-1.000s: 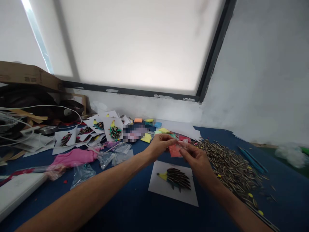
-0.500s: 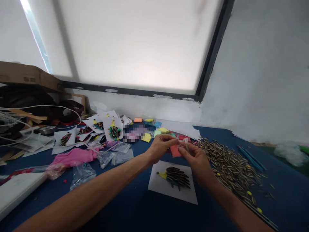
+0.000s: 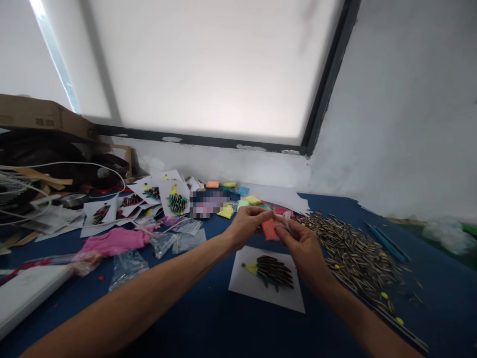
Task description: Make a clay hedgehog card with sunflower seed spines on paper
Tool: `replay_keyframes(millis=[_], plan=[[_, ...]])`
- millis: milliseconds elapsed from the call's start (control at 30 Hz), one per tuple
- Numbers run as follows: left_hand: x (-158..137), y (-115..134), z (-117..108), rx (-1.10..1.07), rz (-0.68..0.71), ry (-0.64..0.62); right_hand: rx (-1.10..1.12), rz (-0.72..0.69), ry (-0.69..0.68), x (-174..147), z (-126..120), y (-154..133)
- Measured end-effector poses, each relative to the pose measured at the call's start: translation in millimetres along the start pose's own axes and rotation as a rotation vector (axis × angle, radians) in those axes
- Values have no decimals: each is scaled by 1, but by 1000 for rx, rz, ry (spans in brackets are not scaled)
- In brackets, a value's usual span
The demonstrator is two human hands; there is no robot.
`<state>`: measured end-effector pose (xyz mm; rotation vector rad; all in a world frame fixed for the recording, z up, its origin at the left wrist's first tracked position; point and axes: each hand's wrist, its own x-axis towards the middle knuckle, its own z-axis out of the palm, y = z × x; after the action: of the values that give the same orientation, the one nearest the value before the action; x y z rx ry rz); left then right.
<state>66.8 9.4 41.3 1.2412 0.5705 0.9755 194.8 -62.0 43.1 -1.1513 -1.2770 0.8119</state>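
Observation:
Between my two hands is a small coral-red packet, which looks like modelling clay in a clear plastic wrapper. My left hand pinches the wrapper's upper edge from the left. From the right, my right hand grips the wrapper with thumb and fingers. Just below them lies a white card bearing a hedgehog with a yellow face and dark sunflower-seed spines. Beyond the hands are yellow clay pieces and a pale green one. My fingers partly cover the packet.
A wide heap of sunflower seeds spreads to the right, with blue tweezers beside it. Finished hedgehog cards, a pink clay lump and plastic bags lie left. A white box sits at the left edge.
The coral-red packet has shifted slightly up and left between my hands, and more of it shows. Both hands keep their grip; the card stays where it was.

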Motion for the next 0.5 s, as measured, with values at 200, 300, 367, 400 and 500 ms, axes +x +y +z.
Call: replay_keyframes(millis=[200,300,367,400,500], plan=[[-1,-2,1,15,-7,36,-19,37,-24,2,-2,4],[-1,-1,1,22,-8,26,-12,49,-84,-1,1,2],[0,1,0,13,13,24,-17,49,-113,-3,5,-1],[1,2,0,8,19,35,-24,45,-112,-4,6,-2],[2,3,-1,-10,-2,68,-45,16,-43,-4,4,-5]])
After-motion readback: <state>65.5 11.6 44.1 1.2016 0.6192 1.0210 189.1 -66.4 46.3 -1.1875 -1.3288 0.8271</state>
